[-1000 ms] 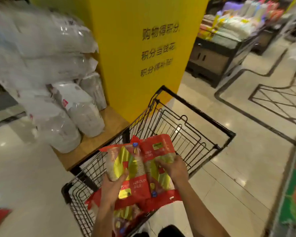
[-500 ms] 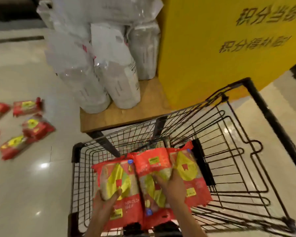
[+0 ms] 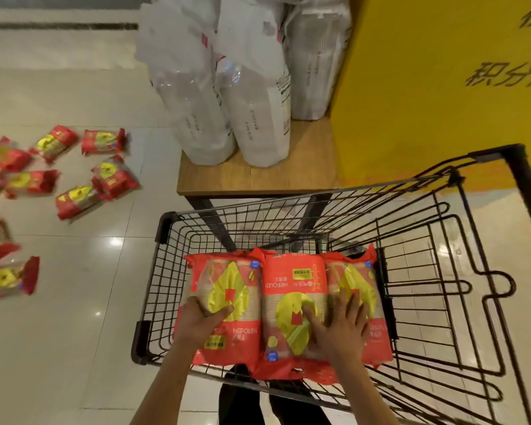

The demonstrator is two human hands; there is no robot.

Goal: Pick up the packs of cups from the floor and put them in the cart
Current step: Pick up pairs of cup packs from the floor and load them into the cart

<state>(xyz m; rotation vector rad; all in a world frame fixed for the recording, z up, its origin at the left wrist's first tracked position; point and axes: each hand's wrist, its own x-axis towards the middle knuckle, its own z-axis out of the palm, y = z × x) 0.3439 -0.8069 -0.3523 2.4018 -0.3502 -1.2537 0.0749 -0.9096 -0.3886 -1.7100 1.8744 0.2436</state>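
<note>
Risk first: three packs of cups sit side by side over the near end of the cart, and whether they rest on its wire or hang above it is hard to tell. If the hands let go unevenly, I judge the outer pack could tip off the row. The left hand wraps the left pack's edge, thumb pressing on top. The right hand lies flat, fingers spread across the middle and right packs. Left of the cart, loose packs litter the floor.
</note>
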